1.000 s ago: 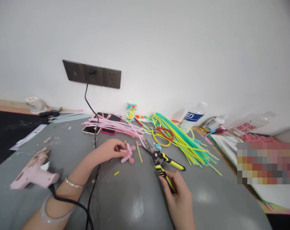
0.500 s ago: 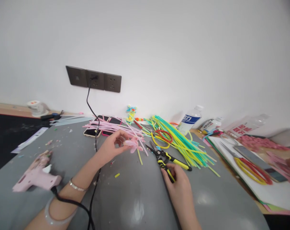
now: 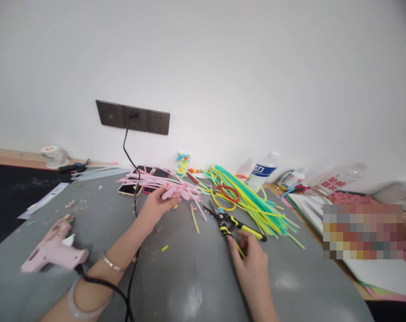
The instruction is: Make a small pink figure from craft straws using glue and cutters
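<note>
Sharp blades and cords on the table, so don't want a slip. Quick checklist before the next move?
1. Left hand on pink figure: ok, held between fingers.
2. Right hand on cutters: ok, at one handle.
3. Cutters' jaws shut: not ok, they stand apart.
4. Black cord clear of left forearm: not ok, crosses it in view.
5. Pink glue gun cold: cannot tell.
6. Pink figure clear of cutters: ok, apart.

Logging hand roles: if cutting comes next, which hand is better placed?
Right, I'd say: the right hand holds one handle of the yellow-and-black snips, while the left hand holds the pink pipe-cleaner figure.
</note>
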The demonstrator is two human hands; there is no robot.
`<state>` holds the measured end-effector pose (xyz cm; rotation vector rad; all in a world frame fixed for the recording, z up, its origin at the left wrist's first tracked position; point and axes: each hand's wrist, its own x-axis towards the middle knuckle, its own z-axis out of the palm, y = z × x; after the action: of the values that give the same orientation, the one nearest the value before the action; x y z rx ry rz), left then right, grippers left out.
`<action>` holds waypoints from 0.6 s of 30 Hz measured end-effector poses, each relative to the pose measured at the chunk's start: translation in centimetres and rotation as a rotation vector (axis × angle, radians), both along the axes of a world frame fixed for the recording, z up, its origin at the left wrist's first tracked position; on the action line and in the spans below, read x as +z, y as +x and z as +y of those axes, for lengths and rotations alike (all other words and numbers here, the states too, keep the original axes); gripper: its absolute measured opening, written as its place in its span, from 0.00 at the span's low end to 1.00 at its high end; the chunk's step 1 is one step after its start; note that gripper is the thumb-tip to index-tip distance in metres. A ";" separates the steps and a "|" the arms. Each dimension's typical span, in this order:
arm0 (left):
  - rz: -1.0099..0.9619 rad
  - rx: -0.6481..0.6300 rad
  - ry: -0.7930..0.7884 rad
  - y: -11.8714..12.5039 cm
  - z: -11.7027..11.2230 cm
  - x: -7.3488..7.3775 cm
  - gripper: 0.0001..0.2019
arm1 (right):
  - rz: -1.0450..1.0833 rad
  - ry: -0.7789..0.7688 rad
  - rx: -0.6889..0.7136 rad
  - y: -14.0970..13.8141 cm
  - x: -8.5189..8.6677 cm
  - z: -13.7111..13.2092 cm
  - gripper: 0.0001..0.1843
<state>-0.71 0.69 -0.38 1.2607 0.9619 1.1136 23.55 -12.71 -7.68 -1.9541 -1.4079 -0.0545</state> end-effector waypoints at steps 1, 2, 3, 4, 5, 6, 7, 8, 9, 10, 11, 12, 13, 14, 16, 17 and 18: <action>-0.002 0.005 -0.002 0.0 0.1 -0.1 0.19 | -0.002 0.004 0.000 0.0 0.0 0.0 0.30; -0.005 0.013 -0.001 -0.1 0.2 -0.2 0.20 | -0.004 0.009 0.000 0.1 -0.1 0.0 0.30; -0.009 0.028 0.006 -0.1 0.3 -0.3 0.20 | -0.005 0.016 0.002 0.1 -0.1 0.0 0.29; -0.013 0.046 0.020 -0.1 0.4 -0.4 0.20 | -0.004 0.024 0.003 0.1 -0.2 0.0 0.29; -0.016 0.065 0.041 -0.1 0.6 -0.6 0.20 | -0.002 0.032 0.004 0.2 -0.2 0.0 0.29; -0.013 0.077 0.064 -0.2 0.7 -0.7 0.20 | 0.000 0.039 0.005 0.2 -0.2 0.0 0.29; -0.003 0.078 0.084 -0.3 0.8 -0.7 0.20 | 0.003 0.047 0.006 0.2 -0.2 0.0 0.28; 0.017 0.070 0.105 -0.4 0.8 -0.8 0.20 | 0.006 0.054 0.008 0.2 -0.2 0.0 0.28; 0.054 0.059 0.133 -0.5 0.9 -0.8 0.20 | 0.009 0.061 0.010 0.2 -0.2 0.0 0.27; 0.107 0.053 0.172 -0.6 0.8 -0.7 0.18 | 0.010 0.065 0.015 0.2 -0.2 0.0 0.26; 0.170 0.062 0.220 -0.8 0.8 -0.7 0.16 | 0.011 0.068 0.021 0.2 -0.2 0.0 0.25; 0.238 0.077 0.270 -0.9 0.7 -0.6 0.14 | 0.012 0.068 0.026 0.2 -0.2 0.0 0.25; 0.301 0.096 0.312 -1.1 0.7 -0.6 0.12 | 0.011 0.067 0.028 0.2 -0.2 0.0 0.24; 0.350 0.113 0.338 -1.2 0.6 -0.6 0.12 | 0.010 0.063 0.030 0.2 -0.2 0.1 0.23; 0.387 0.136 0.349 -1.3 0.6 -0.6 0.16 | 0.009 0.057 0.026 0.2 -0.1 0.1 0.22; 0.380 0.144 0.344 -1.3 0.7 -0.6 0.18 | 0.008 0.053 0.023 0.2 -0.1 0.0 0.22; 0.361 0.153 0.336 -1.3 0.7 -0.7 0.19 | 0.008 0.049 0.022 0.2 -0.1 0.0 0.22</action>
<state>-1.97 1.43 -1.08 1.7261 1.1884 1.2262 23.79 -12.68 -7.82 -1.8965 -1.4097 -0.0705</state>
